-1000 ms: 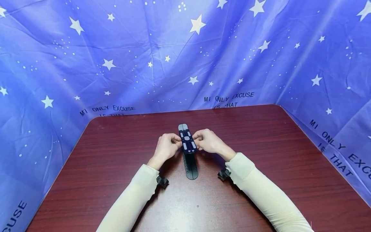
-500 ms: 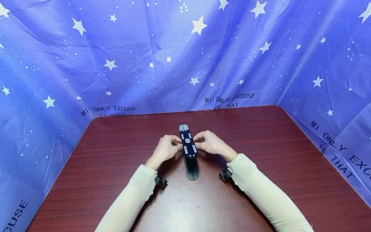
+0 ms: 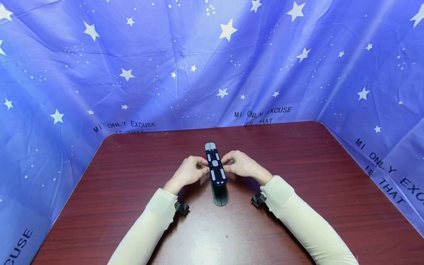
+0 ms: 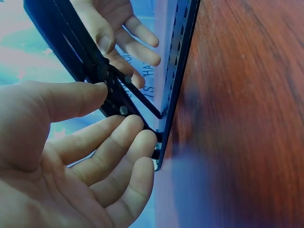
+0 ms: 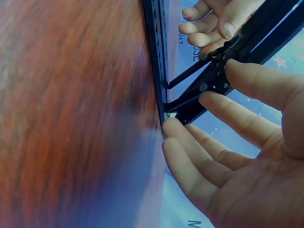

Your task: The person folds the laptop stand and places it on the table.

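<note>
A dark folding laptop stand (image 3: 216, 176) with pale grey pads stands near the middle of the table. Its upper plate is raised over the long base (image 3: 220, 199), which lies flat with its near end towards me. From the left side, my left hand (image 3: 190, 171) pinches the stand by its hinge with thumb and forefinger. My right hand (image 3: 241, 164) does the same from the right, thumb and forefinger at the joint. In the left wrist view, thin struts (image 4: 145, 99) run from the hinge down to the notched base (image 4: 178, 61). The other fingers are loosely curled.
The stand rests on a reddish-brown wooden table (image 3: 139, 162) with rounded far corners. Blue star-printed cloth (image 3: 185, 88) hangs behind it and at both sides. A small black wrist camera (image 3: 182, 208) sits at my left cuff, another camera (image 3: 258, 200) at the right.
The upper plate's near end has moved towards me, covering more of the base. Both hands have shifted slightly towards me and keep their hold.
</note>
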Motion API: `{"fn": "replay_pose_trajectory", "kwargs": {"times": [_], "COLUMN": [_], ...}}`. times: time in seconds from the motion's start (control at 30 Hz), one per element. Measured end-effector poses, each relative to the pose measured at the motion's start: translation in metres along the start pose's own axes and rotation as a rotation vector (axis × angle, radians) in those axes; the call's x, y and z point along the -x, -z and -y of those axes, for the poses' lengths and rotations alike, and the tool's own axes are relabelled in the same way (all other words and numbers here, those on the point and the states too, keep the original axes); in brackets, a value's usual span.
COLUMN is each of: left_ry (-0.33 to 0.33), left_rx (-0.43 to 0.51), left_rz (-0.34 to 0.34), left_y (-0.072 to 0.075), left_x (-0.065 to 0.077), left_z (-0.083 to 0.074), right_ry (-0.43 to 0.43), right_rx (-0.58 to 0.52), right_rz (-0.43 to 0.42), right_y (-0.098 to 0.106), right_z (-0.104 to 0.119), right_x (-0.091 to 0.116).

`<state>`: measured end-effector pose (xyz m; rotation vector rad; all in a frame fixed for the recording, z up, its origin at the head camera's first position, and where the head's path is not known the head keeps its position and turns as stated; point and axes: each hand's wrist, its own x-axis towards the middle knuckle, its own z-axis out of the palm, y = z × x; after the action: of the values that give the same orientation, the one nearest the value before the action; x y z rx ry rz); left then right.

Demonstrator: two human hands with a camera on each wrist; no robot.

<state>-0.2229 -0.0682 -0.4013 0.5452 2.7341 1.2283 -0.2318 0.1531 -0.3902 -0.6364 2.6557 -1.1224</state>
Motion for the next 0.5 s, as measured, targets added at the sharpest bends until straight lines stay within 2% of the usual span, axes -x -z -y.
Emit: {"fn": "replay_pose_trajectory", "kwargs": {"times": [0.5], "left_ry": [-0.024], "left_rx": [-0.088], "left_rz": [0.061], "left_y": [-0.0021], "left_x": [0.0011], "left_z": [0.0014], "right_ry": [0.029], "right_rx": [0.079], "right_rz": [0.026], "right_y": [-0.0030], "right_z": [-0.0001], "right_x": [0.0014]}}
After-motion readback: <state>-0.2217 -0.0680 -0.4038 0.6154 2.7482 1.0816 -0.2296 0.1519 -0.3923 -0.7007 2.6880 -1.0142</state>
